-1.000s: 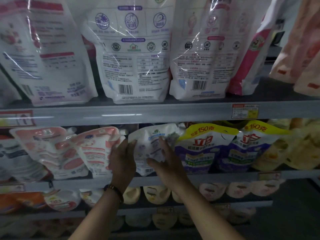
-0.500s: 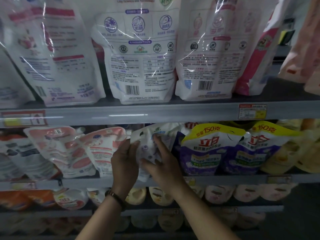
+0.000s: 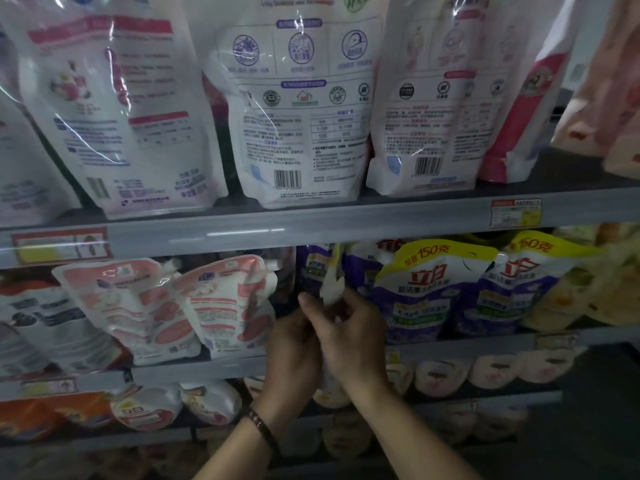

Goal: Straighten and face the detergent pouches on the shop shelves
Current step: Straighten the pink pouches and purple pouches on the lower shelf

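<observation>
Both of my hands hold one white detergent pouch (image 3: 331,289) at the middle shelf, and the pouch stands edge-on to me so only its thin side shows. My left hand (image 3: 292,351) grips it from the left. My right hand (image 3: 349,336) grips it from the right, fingers curled over its front. Behind the held pouch stands a purple pouch (image 3: 313,268). Right of my hands stand two purple-and-yellow pouches (image 3: 422,292) facing forward. Left of my hands lean two pink-and-white pouches (image 3: 228,306), tilted.
The top shelf (image 3: 346,221) carries large white pouches (image 3: 304,109) showing their backs with barcodes. Price tags (image 3: 515,213) sit on the shelf rails. The lower shelves hold round pouch tops (image 3: 440,374) and orange packs (image 3: 34,415) at the left.
The white pouch has turned from showing its flat face to standing edge-on between my hands. Both hands have closed in on it and moved slightly right.
</observation>
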